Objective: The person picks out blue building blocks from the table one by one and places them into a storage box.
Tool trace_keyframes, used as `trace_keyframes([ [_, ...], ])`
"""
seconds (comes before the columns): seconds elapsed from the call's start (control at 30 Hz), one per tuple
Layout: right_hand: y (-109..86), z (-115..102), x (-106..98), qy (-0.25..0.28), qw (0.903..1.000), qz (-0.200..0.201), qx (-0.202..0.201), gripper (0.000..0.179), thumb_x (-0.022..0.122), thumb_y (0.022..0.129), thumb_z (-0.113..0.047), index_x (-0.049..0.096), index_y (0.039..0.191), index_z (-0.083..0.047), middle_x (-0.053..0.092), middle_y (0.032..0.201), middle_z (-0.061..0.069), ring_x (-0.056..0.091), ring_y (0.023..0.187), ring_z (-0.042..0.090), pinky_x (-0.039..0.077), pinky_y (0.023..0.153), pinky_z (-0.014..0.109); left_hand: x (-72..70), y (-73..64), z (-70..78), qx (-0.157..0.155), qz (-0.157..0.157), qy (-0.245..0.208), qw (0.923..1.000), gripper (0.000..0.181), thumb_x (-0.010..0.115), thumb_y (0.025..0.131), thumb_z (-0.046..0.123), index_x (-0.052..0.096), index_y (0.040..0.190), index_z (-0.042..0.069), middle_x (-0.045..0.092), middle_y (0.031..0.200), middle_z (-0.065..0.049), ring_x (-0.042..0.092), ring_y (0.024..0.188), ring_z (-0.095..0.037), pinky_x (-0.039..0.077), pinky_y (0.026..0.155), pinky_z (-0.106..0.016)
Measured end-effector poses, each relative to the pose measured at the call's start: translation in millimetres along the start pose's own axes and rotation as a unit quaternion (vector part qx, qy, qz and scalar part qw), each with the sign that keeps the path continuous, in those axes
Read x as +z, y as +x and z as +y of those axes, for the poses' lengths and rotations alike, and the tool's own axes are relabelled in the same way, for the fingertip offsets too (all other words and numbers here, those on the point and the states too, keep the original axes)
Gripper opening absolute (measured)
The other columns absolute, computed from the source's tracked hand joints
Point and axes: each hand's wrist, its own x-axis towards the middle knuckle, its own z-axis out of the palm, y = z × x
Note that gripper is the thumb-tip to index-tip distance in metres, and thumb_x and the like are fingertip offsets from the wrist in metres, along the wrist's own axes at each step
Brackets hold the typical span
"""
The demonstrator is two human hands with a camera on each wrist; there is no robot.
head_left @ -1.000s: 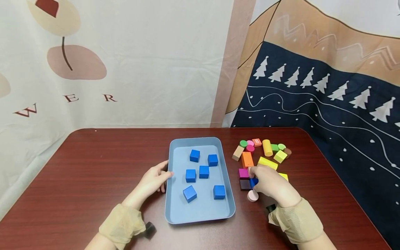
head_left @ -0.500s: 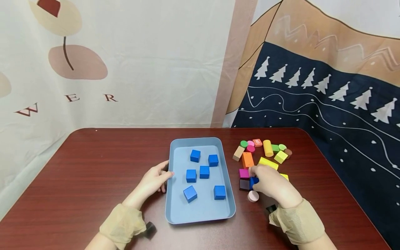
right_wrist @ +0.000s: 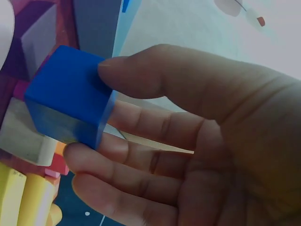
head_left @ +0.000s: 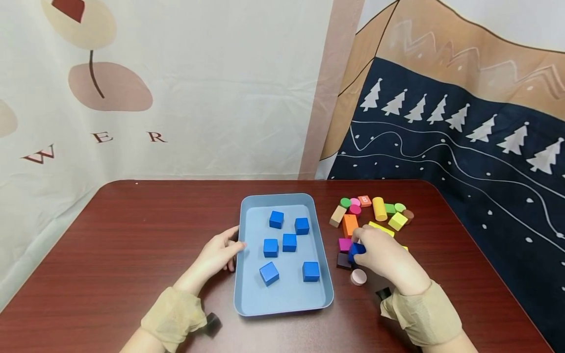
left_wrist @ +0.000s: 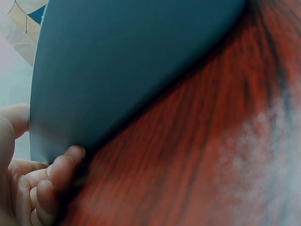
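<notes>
A blue-grey tray (head_left: 282, 299) lies on the table with several blue cubes (head_left: 289, 243) spread inside it. My left hand (head_left: 219, 249) holds the tray's left side, the thumb over the rim and the fingers against the outer wall (left_wrist: 127, 56) in the left wrist view. Over the block pile my right hand (head_left: 381, 252) pinches another blue cube (right_wrist: 66, 87) between thumb and fingers. That cube is tilted and just above a dark block (head_left: 344, 261), beside a magenta block (head_left: 345, 244). A pale round block (head_left: 358, 277) is in front of it.
Right of the tray lie several coloured blocks: an orange block (head_left: 350, 226), a wooden block (head_left: 338, 215), a yellow cylinder (head_left: 379, 209), a yellow cube (head_left: 398, 221) and green pieces (head_left: 390, 209). A printed cloth (head_left: 441, 122) hangs behind the table's far edge.
My right hand has lifted the blue cube slightly out of the pile, and more of the cube shows. The dark block has shifted a little. My left hand stays at the tray.
</notes>
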Motion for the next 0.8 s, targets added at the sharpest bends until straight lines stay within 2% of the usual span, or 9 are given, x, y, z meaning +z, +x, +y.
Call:
trace_keyframes([
  [0.3,-0.1,-9.7,-3.8,0.005,0.9998,0.016,-0.013,0.025,0.077,0.076,-0.008,0.065,0.097,-0.002,0.056,0.084,0.006,0.054,0.075,0.019,0.053,0.073,0.037,-0.2,0.4,-0.5,-0.001,-0.002,0.002,1.0,0.061,0.063,0.091,0.02,0.039,0.144,0.003,0.057,0.058,-0.007,0.054,0.043,-0.025,0.047,0.044,-0.035],
  [0.6,-3.6,-20.6,-6.4,0.004,0.9977,0.042,-0.054,0.026,0.077,0.077,-0.009,0.065,0.1,-0.003,0.062,0.094,0.009,0.058,0.083,0.022,0.054,0.078,0.042,-0.7,0.6,0.1,0.001,0.0,0.006,1.0,0.061,0.063,0.09,0.02,0.04,0.144,0.003,0.058,0.058,-0.005,0.054,0.043,-0.024,0.046,0.044,-0.033],
  [0.8,-3.8,-27.1,-5.1,0.013,0.9952,0.05,-0.083,0.027,0.075,0.078,-0.008,0.065,0.103,-0.001,0.062,0.093,0.008,0.057,0.082,0.022,0.054,0.076,0.04,-0.5,0.0,0.5,-0.001,0.0,0.007,1.0,0.062,0.063,0.09,0.02,0.039,0.144,0.003,0.059,0.059,-0.006,0.054,0.043,-0.024,0.046,0.044,-0.034],
])
